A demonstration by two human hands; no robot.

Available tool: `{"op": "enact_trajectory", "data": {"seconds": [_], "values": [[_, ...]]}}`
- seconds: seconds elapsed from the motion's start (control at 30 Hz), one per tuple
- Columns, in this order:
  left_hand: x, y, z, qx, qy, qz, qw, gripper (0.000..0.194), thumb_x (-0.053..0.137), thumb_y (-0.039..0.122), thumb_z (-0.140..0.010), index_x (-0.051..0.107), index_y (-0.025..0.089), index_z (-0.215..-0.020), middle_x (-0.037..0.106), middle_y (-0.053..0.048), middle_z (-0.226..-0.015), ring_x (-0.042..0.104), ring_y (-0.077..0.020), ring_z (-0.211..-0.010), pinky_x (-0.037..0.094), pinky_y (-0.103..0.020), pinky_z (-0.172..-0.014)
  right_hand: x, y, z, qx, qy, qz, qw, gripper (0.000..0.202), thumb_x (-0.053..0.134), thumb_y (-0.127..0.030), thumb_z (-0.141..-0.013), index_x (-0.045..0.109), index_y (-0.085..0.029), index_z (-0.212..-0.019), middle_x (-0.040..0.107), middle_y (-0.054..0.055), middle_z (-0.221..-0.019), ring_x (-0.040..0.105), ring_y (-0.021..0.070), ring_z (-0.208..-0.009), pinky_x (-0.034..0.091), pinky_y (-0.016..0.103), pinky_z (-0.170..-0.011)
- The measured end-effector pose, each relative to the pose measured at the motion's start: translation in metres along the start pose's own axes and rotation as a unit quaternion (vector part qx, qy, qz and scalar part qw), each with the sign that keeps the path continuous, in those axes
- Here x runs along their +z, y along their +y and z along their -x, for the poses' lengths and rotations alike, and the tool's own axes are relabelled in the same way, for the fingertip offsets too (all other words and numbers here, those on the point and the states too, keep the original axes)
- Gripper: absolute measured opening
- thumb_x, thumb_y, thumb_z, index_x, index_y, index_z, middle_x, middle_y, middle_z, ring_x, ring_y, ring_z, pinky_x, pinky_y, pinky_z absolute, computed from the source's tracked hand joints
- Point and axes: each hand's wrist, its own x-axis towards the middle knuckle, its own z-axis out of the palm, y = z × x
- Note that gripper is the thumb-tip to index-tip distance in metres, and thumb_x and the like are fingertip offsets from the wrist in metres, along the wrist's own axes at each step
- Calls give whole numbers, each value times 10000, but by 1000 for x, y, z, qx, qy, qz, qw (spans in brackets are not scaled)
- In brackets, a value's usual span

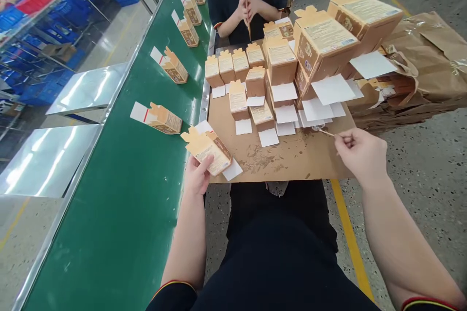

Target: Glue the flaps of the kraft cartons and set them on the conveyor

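Observation:
My left hand (198, 173) grips a small printed carton (215, 153) by its lower side, over the near left corner of the cardboard sheet (292, 160). The carton is tilted, with tan scalloped flaps at one end and a white flap at the other. Pinched in my right hand (361, 152) is a thin tan stick (327, 133). Its far tip reaches a small clear dish (318, 127), partly hidden under the white flaps of stacked cartons (284, 91). Whatever the dish holds is too small to make out.
Larger cartons (324, 41) are piled at the right of the sheet. Several cartons (166, 119) stand spaced along the green conveyor (120, 194) on the left. Across from me a person (244, 2) holds a flat piece. Brown-paper-covered stacks (426, 63) stand at right.

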Motion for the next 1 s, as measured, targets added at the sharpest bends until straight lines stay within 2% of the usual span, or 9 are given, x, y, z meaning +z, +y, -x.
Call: {"op": "enact_trajectory", "data": {"seconds": [0.07,0.1,0.17,0.23,0.33,0.47,0.67,0.8,1.0], "values": [[3,-6,-3,23,12,-5,1000,828,1115,522,-647,719,253,-1322,792,-159,-1492,737,-387,-1447,636,-529,-1183,10,-9,34,-10,-10,-90,996,208,740,-439,-977,791,-261,-883,763,64,-706,746,272,-597,684,451,-639],[3,-9,-6,25,20,-12,999,852,1126,524,-629,687,258,-1309,801,-157,-1460,736,-382,-1449,635,-535,-1186,19,-16,51,-23,-38,-136,990,226,751,-456,-984,803,-255,-894,768,57,-712,741,252,-578,675,420,-592],[1,-18,-11,15,31,-31,999,879,1137,537,-601,621,266,-1259,820,-150,-1373,747,-377,-1431,637,-556,-1180,43,-37,80,-52,-97,-208,972,237,753,-455,-1007,809,-252,-898,767,42,-708,733,221,-566,653,365,-545],[-2,-25,-16,6,38,-44,998,880,1132,547,-605,570,275,-1225,820,-140,-1334,756,-367,-1415,634,-571,-1183,70,-59,101,-78,-129,-246,958,244,726,-429,-1035,793,-257,-875,760,30,-700,707,194,-548,633,332,-534],[-5,-31,-18,3,33,-48,998,870,1115,561,-633,539,283,-1222,807,-139,-1362,762,-357,-1406,632,-571,-1189,105,-85,117,-125,-152,-255,947,221,687,-364,-1051,765,-267,-868,774,30,-748,704,186,-597,639,323,-595],[-3,-33,-15,6,39,-42,998,912,1122,587,-601,503,291,-1201,800,-136,-1372,780,-357,-1368,654,-561,-1157,133,-96,120,-187,-185,-224,938,204,636,-285,-1051,724,-269,-869,746,26,-753,682,189,-646,600,315,-635],[4,-37,-12,27,44,-34,998,893,1111,544,-613,473,294,-1186,791,-122,-1322,794,-336,-1311,655,-534,-1132,148,-93,118,-234,-215,-197,927,194,608,-220,-1068,689,-257,-895,711,16,-749,661,181,-653,535,293,-641],[8,-36,-9,28,37,-45,998,908,1106,561,-627,464,298,-1213,775,-121,-1339,787,-332,-1315,656,-520,-1123,152,-91,117,-235,-220,-185,928,210,618,-214,-1070,676,-256,-872,715,20,-753,669,186,-657,522,295,-634],[15,-34,9,80,32,-101,991,937,1108,547,-629,462,301,-1261,724,-125,-1425,721,-346,-1431,607,-524,-1209,140,-85,108,-178,-153,-202,951,225,622,-305,-1058,720,-270,-858,766,42,-779,704,207,-679,626,337,-673]]}}
